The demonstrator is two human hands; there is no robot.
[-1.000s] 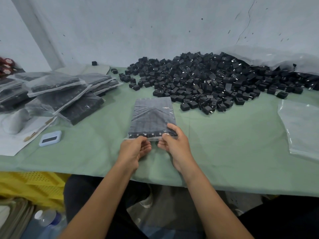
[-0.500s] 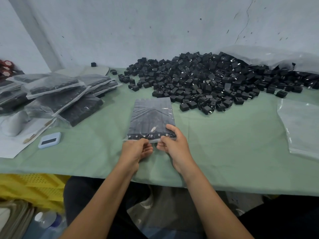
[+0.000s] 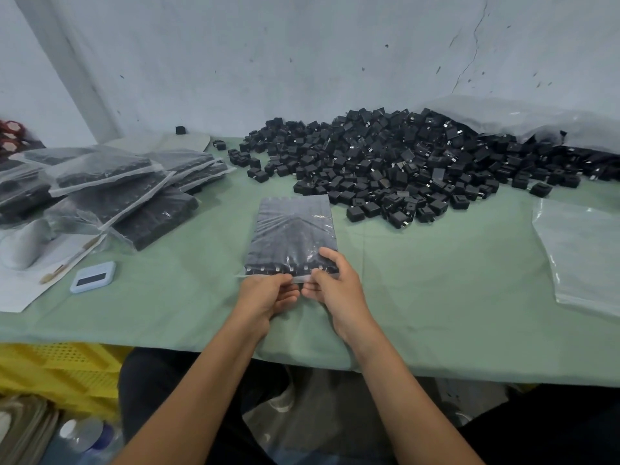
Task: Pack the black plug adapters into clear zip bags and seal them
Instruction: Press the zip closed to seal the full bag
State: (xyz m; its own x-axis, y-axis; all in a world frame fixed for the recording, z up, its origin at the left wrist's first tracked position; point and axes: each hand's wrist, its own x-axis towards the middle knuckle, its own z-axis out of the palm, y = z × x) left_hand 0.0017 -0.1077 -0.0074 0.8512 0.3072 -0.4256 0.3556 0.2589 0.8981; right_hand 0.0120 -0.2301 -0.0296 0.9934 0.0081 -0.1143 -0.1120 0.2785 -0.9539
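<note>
We've got both hands, left hand (image 3: 268, 293) and right hand (image 3: 330, 280), pinching bag (image 3: 293, 229) mouth mid-frame, flat on worktop (image 3: 436, 290) so zip lines up for sealing.

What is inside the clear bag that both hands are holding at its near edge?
The clear zip bag holds black plug adapters packed in rows; metal prongs show along the near row. The left hand and right hand pinch the opening, hiding part of it. An exact count is impossible.
</note>
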